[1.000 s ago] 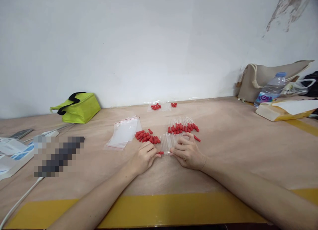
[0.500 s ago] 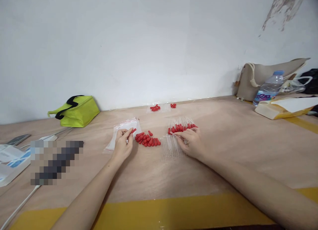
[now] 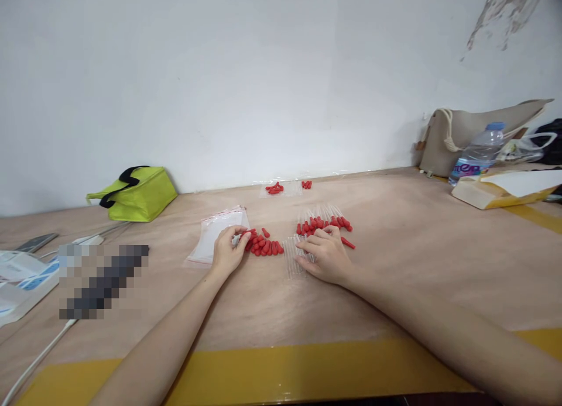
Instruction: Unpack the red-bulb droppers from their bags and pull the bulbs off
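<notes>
My left hand [image 3: 229, 253] is at the left end of a pile of red rubber dropper bulbs [image 3: 266, 247], its thumb and forefinger closed on a red bulb [image 3: 246, 233]. Over a row of clear thin dropper tubes [image 3: 291, 260] lies my right hand [image 3: 327, 257], thumb and fingers apart and fingertips at the tubes. No held thing shows in it. Behind that hand, several droppers with red bulbs [image 3: 317, 223] lie side by side, tubes pointing away. Another red bulb [image 3: 348, 243] lies just right of the right hand; whether a tube is in it is hidden.
Clear zip bags [image 3: 213, 233] lie left of the pile. Further back are bagged red bulbs [image 3: 274, 188] by the wall. A lime-green bag [image 3: 143, 195] and a power strip [image 3: 39, 283] are left; a water bottle [image 3: 478, 154] and a beige bag [image 3: 443, 140] stand right.
My left hand has moved right, from above the zip bags to the bulb pile. My right hand has shifted slightly left and down onto the tubes, and a red bulb shows beside it.
</notes>
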`<control>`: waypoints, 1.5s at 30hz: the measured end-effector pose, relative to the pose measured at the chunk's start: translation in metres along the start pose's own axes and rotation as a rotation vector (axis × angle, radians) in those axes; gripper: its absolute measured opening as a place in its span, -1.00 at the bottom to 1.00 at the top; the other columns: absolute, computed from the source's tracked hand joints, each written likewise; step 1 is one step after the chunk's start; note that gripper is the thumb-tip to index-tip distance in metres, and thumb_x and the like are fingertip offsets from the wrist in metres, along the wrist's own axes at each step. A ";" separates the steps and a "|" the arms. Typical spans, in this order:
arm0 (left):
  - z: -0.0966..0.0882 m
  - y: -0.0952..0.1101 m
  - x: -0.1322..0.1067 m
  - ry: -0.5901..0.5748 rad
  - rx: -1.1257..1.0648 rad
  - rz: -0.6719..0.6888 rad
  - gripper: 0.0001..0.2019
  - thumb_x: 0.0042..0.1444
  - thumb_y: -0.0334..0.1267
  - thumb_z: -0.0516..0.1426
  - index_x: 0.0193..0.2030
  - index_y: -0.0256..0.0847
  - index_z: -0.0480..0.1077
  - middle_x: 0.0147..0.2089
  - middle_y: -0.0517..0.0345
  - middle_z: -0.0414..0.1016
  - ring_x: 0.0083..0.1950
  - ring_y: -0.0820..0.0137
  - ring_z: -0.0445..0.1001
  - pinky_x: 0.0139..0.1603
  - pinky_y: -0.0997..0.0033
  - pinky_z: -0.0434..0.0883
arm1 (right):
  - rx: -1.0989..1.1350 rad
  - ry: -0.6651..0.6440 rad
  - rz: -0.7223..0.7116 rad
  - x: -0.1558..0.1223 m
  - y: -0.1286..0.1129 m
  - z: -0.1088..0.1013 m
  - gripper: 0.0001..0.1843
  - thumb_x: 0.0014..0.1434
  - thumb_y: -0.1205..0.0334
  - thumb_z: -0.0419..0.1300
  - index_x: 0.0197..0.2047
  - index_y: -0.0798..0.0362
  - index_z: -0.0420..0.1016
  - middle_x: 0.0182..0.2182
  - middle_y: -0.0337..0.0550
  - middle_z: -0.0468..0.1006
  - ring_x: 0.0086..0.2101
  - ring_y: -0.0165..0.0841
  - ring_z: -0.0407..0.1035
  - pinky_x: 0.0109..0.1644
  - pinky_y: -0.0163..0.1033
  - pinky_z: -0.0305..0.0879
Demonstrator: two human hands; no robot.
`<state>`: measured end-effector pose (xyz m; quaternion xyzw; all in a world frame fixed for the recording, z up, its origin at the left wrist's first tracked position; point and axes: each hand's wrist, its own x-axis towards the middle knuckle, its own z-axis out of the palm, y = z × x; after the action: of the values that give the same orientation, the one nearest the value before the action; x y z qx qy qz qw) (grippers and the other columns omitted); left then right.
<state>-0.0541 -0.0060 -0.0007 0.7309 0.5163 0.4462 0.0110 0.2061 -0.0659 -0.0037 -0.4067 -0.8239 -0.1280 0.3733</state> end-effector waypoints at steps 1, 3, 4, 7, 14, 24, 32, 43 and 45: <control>0.000 -0.001 0.000 -0.007 -0.015 -0.013 -0.79 0.05 -0.14 0.06 -0.25 -0.20 0.39 -0.25 0.11 0.47 -0.17 0.34 0.41 -0.12 0.32 0.33 | 0.006 -0.015 -0.004 0.000 0.000 -0.001 -0.75 0.09 0.05 0.11 -0.31 0.02 0.50 -0.49 -0.19 0.50 -0.37 -0.37 0.21 -0.09 -0.12 -0.13; 0.001 -0.002 0.000 -0.019 -0.040 -0.034 -0.78 0.06 -0.14 0.06 -0.24 -0.21 0.39 -0.25 0.11 0.48 -0.17 0.35 0.42 -0.12 0.33 0.34 | 0.010 -0.047 -0.015 0.000 -0.001 -0.001 -0.68 0.06 -0.03 0.12 -0.27 0.02 0.49 -0.48 -0.18 0.49 -0.35 -0.35 0.21 -0.09 -0.11 -0.13; 0.001 -0.001 -0.001 -0.015 -0.050 -0.041 -0.77 0.06 -0.14 0.06 -0.23 -0.21 0.39 -0.25 0.11 0.48 -0.17 0.36 0.43 -0.12 0.34 0.34 | 0.008 -0.060 -0.021 -0.001 -0.001 -0.001 -0.65 0.05 -0.06 0.12 -0.25 0.01 0.49 -0.47 -0.18 0.49 -0.34 -0.35 0.21 -0.08 -0.10 -0.13; 0.000 0.000 -0.001 0.051 -0.062 -0.046 -0.77 0.06 -0.14 0.06 -0.24 -0.22 0.40 -0.25 0.12 0.48 -0.18 0.36 0.43 -0.11 0.34 0.34 | 0.001 -0.079 -0.042 -0.001 -0.002 -0.001 -0.61 0.03 -0.10 0.12 -0.21 0.00 0.48 -0.46 -0.18 0.48 -0.33 -0.34 0.22 -0.07 -0.10 -0.12; 0.002 -0.003 0.000 0.023 -0.107 -0.143 -0.75 0.02 -0.10 0.07 -0.28 -0.22 0.40 -0.30 0.12 0.49 -0.25 0.37 0.44 -0.15 0.35 0.37 | -0.018 -0.120 -0.087 0.001 -0.004 -0.004 -0.63 0.00 -0.08 0.14 -0.24 0.00 0.48 -0.42 -0.19 0.44 -0.31 -0.34 0.21 -0.08 -0.09 -0.12; 0.002 -0.005 -0.002 -0.052 -0.080 -0.187 -0.73 0.03 -0.07 0.06 -0.28 -0.21 0.40 -0.29 0.09 0.47 -0.35 0.39 0.43 -0.33 0.40 0.38 | 0.005 -0.153 -0.080 -0.002 -0.003 -0.008 -0.59 -0.05 -0.15 0.15 -0.26 -0.02 0.50 -0.37 -0.17 0.40 -0.30 -0.33 0.20 -0.04 -0.04 -0.11; 0.001 -0.007 -0.002 -0.013 -0.050 -0.186 -0.70 0.03 -0.08 0.05 -0.19 -0.22 0.38 -0.24 0.06 0.45 -0.35 0.40 0.42 -0.34 0.38 0.40 | 0.023 -0.167 -0.078 -0.004 -0.003 -0.008 -0.60 -0.02 -0.11 0.15 -0.19 -0.04 0.47 -0.33 -0.15 0.43 -0.26 -0.30 0.20 0.00 0.00 -0.13; -0.002 -0.004 -0.002 0.067 0.014 -0.100 -0.75 0.04 -0.14 0.07 -0.18 -0.21 0.39 -0.19 0.04 0.38 -0.13 0.29 0.38 -0.20 0.30 0.40 | 0.059 -0.151 -0.062 -0.004 -0.004 -0.009 -0.55 0.01 -0.17 0.10 -0.19 -0.02 0.47 -0.36 -0.15 0.43 -0.28 -0.32 0.21 0.00 -0.02 -0.13; -0.006 0.004 -0.004 0.128 0.079 -0.007 -0.78 0.05 -0.18 0.08 -0.20 -0.20 0.40 -0.22 0.05 0.36 -0.11 0.27 0.35 -0.14 0.26 0.36 | 0.064 -0.105 -0.005 -0.002 -0.001 -0.010 -0.65 0.07 -0.08 0.09 -0.23 -0.02 0.48 -0.37 -0.17 0.45 -0.29 -0.33 0.22 0.00 -0.04 -0.12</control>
<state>-0.0556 -0.0133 0.0025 0.6988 0.5359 0.4712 -0.0495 0.2113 -0.0734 0.0017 -0.3985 -0.8471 -0.0809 0.3421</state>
